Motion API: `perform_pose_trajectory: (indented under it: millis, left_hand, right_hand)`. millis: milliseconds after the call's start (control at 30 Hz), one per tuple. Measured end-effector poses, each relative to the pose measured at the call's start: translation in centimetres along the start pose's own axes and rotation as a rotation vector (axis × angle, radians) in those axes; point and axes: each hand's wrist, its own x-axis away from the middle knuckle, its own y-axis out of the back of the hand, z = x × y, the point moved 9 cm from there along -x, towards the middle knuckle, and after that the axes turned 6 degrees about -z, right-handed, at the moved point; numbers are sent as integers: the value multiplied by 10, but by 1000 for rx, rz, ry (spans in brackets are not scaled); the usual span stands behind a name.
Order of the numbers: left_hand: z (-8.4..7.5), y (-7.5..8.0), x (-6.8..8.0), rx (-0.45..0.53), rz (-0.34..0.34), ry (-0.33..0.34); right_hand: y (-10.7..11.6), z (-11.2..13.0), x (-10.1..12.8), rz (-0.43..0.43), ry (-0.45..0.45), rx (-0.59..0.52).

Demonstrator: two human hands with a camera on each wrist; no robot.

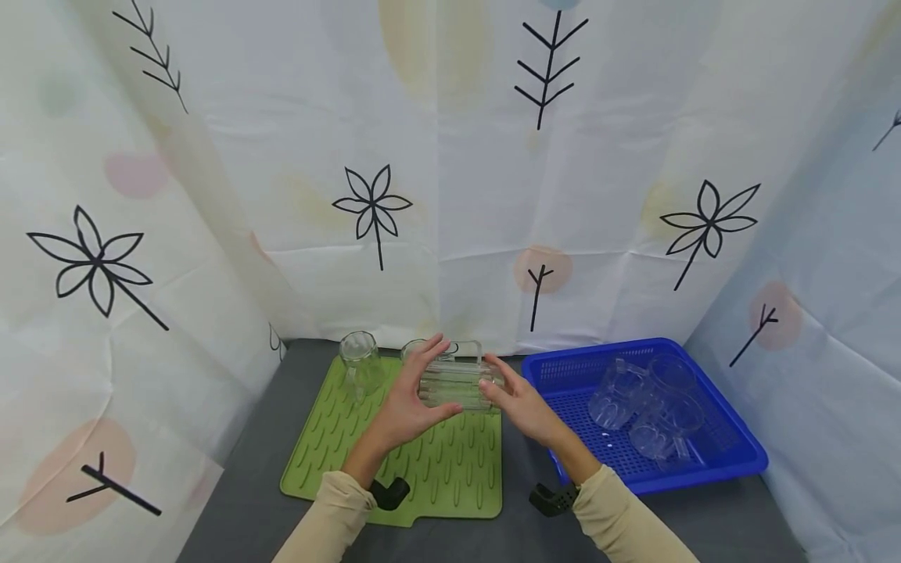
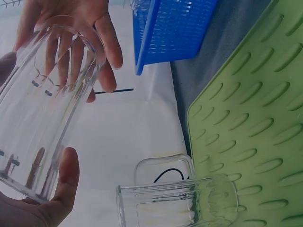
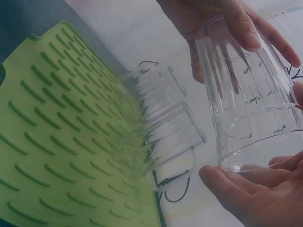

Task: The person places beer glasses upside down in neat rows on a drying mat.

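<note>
A clear glass mug [image 1: 457, 385] lies sideways between my two hands, raised over the green ribbed drying mat [image 1: 450, 477]. My left hand [image 1: 411, 399] grips its left end, with the thumb [image 2: 68, 175] along the lower side and the fingers over the top. At the other end my right hand [image 1: 524, 403] holds it between thumb and fingers. Through the glass, the right wrist view shows the left hand's fingers behind the wall. Two more glass mugs stand toward the mat's back edge: one mug [image 1: 360, 363] at the left, another mug [image 1: 411, 346] partly hidden behind my left hand.
On the right of the dark grey table [image 1: 239, 477] sits a blue plastic basket [image 1: 732, 438] with several clear glass mugs [image 1: 658, 438] inside. A white patterned curtain [image 1: 450, 156] encloses the back and sides. Black straps with camera mounts [image 1: 552, 500] are at both wrists.
</note>
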Motion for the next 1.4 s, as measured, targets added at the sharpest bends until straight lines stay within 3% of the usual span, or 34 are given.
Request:
perform_pose_trajectory:
  millis: [267,467,733,900,1033,1233,1400]
  left_hand:
    - [-7,-1,-1,-37,-8,-64]
    - [-13,-2,-2,-76,-20,-105]
    - [-16,-8,-7,-289,-9,-135]
    - [-17,-17,-12,-395,-11,-146]
    - [-13,-25,-14,-443,-14,-109]
    - [-2,-42,-11,-544,35,-60]
    - [6,-56,-11,-608,45,-93]
  right_hand:
    - [1,-13,0,-4,-85,36]
    - [6,-13,1,-79,-87,85]
    - [22,-9,3,-162,-42,229]
    - [38,-8,6,-204,9,378]
    - [51,-6,10,-238,60,513]
    - [74,3,21,-306,135,700]
    - [87,5,27,-331,128,828]
